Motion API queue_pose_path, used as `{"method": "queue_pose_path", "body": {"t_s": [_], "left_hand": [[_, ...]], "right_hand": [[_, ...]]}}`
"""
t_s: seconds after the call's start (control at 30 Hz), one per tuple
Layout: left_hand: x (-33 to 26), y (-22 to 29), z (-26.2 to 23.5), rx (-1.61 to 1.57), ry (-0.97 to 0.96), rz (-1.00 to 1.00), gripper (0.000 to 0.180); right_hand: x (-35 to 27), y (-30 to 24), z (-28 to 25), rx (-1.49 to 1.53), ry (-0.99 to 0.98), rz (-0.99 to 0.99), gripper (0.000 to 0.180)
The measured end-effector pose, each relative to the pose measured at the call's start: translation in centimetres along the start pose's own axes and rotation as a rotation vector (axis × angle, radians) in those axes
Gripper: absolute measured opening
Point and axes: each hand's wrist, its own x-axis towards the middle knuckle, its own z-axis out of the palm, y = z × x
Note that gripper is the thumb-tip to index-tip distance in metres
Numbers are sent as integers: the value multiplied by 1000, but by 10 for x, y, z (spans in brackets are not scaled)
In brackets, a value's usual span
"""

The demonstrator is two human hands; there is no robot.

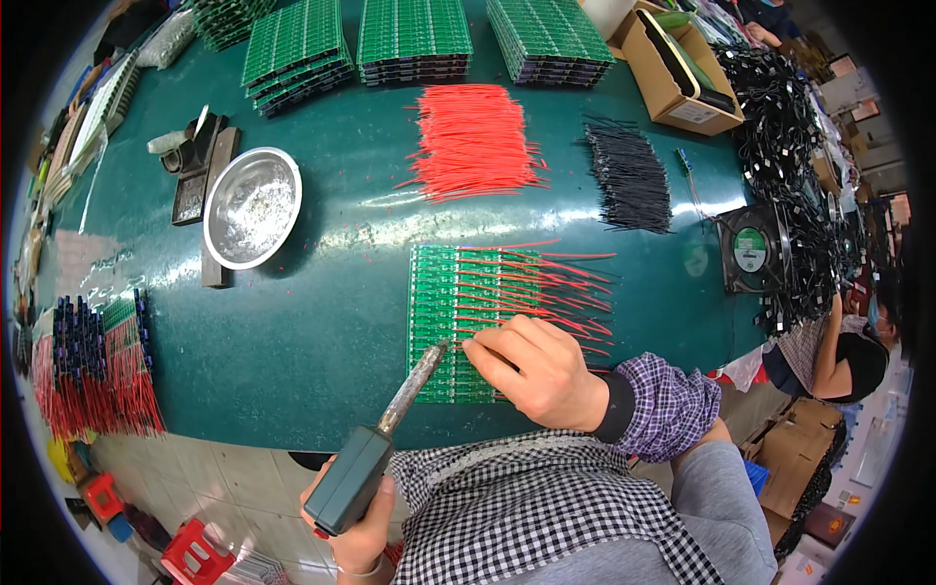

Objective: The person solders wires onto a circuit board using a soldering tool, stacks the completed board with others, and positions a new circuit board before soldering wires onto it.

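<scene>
1. Well, the work lies on a smooth, glossy green tabletop (292, 361): a flat, rectangular green circuit-board panel (429, 302), ruled into narrow rows, sits right in front of the person.
2. Thin, glossy red wires (565, 278) lie across the panel's right part, their loose ends fanning out past its edge onto the table.
3. The soldering iron (366, 463) has a blocky, dark grey-green handle and a mottled, rough-looking metal barrel; its tip points down at the panel, just beside the right fingertips. From here I can't tell whether it touches.
4. The left hand (363, 526) is wrapped around that handle, fingers closed on it, below the table's near edge.
5. The right hand (546, 375) hovers over the panel's lower right, its thumb and forefinger drawn together on the end of a red wire; the other fingers curl inward.
6. Beyond the panel lie a thick, bristly heap of red wire lengths (473, 141) and, to its right, a smaller pile of black wires (629, 180).
7. Off to the left sits a round, shiny metal bowl (229, 185), leaning over a dark, straight-edged bar (216, 268).
8. Neat stacks of green boards (414, 39) line the far side.
</scene>
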Motion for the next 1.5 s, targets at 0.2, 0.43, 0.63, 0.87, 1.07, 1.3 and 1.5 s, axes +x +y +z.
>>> {"method": "queue_pose_path", "body": {"t_s": [0.2,0.43,0.63,0.87,1.07,1.3,1.5], "left_hand": [[7,2,3,77,-66,134,25],[8,0,4,135,-92,222,22],[3,-4,0,110,-67,194,23],[-7,-13,-6,29,-15,16,26],[-7,-6,-1,16,17,15,28],[-11,-9,-2,25,48,70,30],[-12,-16,-5,60,-7,31,26]], "right_hand": [[1,-1,-1,-4,-7,2,33],[0,-1,-1,-12,-14,0,32],[1,-1,-1,-25,-17,-1,32],[2,-2,-1,-40,-12,-10,26],[3,-3,0,-51,-7,-10,26],[-1,-10,-4,-26,13,6,31],[-3,-10,-2,-36,-35,32,31]]}}
